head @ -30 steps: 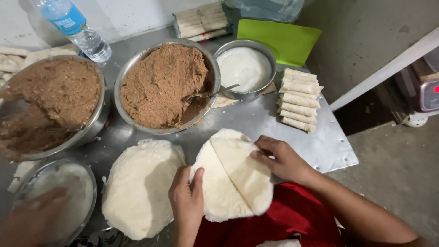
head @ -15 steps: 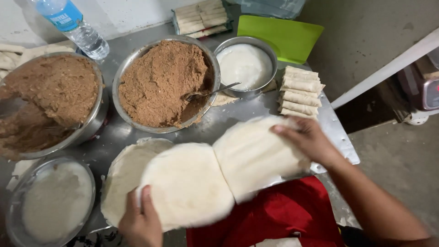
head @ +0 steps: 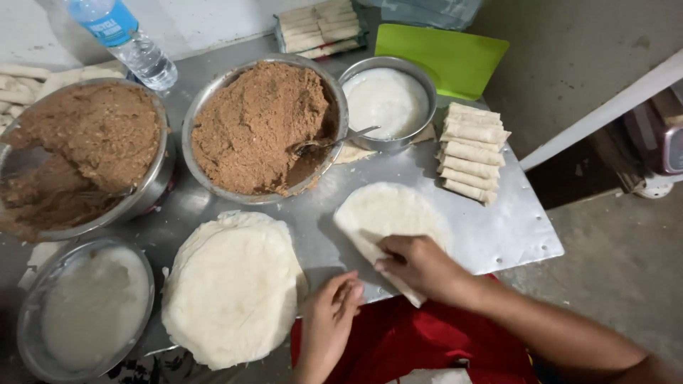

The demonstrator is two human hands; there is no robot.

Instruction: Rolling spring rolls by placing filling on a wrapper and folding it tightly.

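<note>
Pressing wrapper point(head: 388, 213) — right hand point(head: 420, 267) atop.

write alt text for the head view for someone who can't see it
Seen from above, a person's right hand presses a single round wrapper on a metal table, while the left hand rests by a stack of wrappers. Behind are two bowls of brown filling, two bowls of white paste and a row of finished rolls.
</note>
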